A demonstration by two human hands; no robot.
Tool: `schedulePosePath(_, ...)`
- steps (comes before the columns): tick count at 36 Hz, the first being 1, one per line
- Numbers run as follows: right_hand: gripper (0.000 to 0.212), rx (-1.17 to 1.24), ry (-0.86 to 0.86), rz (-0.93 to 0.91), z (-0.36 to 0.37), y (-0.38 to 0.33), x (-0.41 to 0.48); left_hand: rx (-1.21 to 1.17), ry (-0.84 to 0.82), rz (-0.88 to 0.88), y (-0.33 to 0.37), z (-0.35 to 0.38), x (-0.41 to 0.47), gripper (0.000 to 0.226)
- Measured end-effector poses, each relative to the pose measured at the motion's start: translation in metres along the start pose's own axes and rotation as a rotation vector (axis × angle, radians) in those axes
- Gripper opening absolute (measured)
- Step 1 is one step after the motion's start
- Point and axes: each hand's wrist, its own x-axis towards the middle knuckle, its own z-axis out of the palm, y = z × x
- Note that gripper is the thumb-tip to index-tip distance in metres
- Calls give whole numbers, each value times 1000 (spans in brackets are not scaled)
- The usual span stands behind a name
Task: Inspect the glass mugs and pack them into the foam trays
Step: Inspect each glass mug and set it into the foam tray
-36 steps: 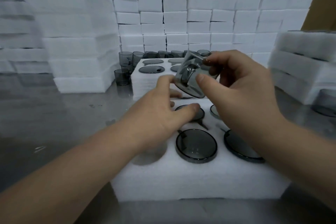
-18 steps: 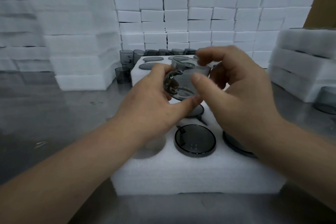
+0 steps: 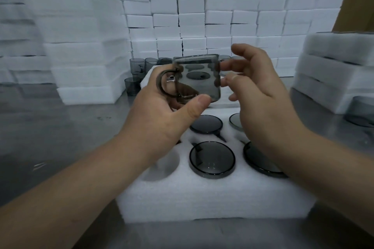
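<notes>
A smoky grey glass mug (image 3: 199, 78) is held upright above the near foam tray (image 3: 212, 198), its handle pointing left. My left hand (image 3: 168, 115) grips it, thumb under the base and fingers behind the handle. My right hand (image 3: 261, 91) hovers at the mug's right side with fingers loosely curled, fingertips at or near the glass. Several mugs sit upside down in the tray's holes, one of them in the near row (image 3: 212, 159). The near-left hole (image 3: 164, 164) holds no mug.
A second filled foam tray (image 3: 147, 79) lies behind the near one. Loose grey mugs (image 3: 137, 66) stand beside it at the back left. Stacks of white foam (image 3: 85, 56) wall the left, back and right. Another mug (image 3: 362, 111) stands at the far right on the steel table.
The mug turned from tilted to upright and rose slightly. My left hand took over the grip at handle and base, while my right hand's fingers loosened and drew back to the mug's right side.
</notes>
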Motion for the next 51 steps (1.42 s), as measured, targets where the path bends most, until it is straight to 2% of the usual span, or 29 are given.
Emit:
schedulePosePath(3, 29, 12, -17, -10, 0, -1, -1, 20, -3, -9, -2, -1, 1, 38)
schedulePosePath(7, 32, 31, -33, -28, 0, -2, -3, 36, -13, -17, -3, -1, 2, 45)
schedulePosePath(13, 35, -30, -92, -53, 2, -1, -3, 76, 2, 2, -3, -1, 3, 43)
schedulePosePath(21, 68, -139, -175, -79, 7, -1, -5, 77, 43, -27, 0, -3, 3, 31)
schedulePosePath(24, 76, -129, -170, -59, 8, 0, -4, 128, 34, -30, 1, -2, 3, 40)
schedulePosePath(28, 73, -55, -153, -14, 8, 1, -3, 137, -9, -8, 3, -2, 2, 60)
schedulePosePath(30, 67, -8, -127, 12, 9, 1, -2, 152, -18, 8, 3, -2, 2, 81)
schedulePosePath(32, 55, 87, -108, 32, 8, 2, -1, 157, -5, 19, 1, -2, 2, 90)
schedulePosePath(35, 45, 225, -98, 46, 5, 1, 0, 177, 25, 27, -5, -2, 2, 81)
schedulePosePath(41, 42, 344, -133, 31, 5, -1, -2, 99, 38, -1, -10, -3, 3, 74)
schedulePosePath(45, 40, 330, -162, 50, 4, -1, -2, 61, -1, 13, -12, -2, 3, 63)
schedulePosePath(48, 41, 308, -158, 91, 4, 1, -1, 38, -9, -1, -12, -2, 3, 63)
schedulePosePath(51, 45, 239, -156, 121, 3, 3, 0, 17, -20, 20, -11, -1, 3, 40)
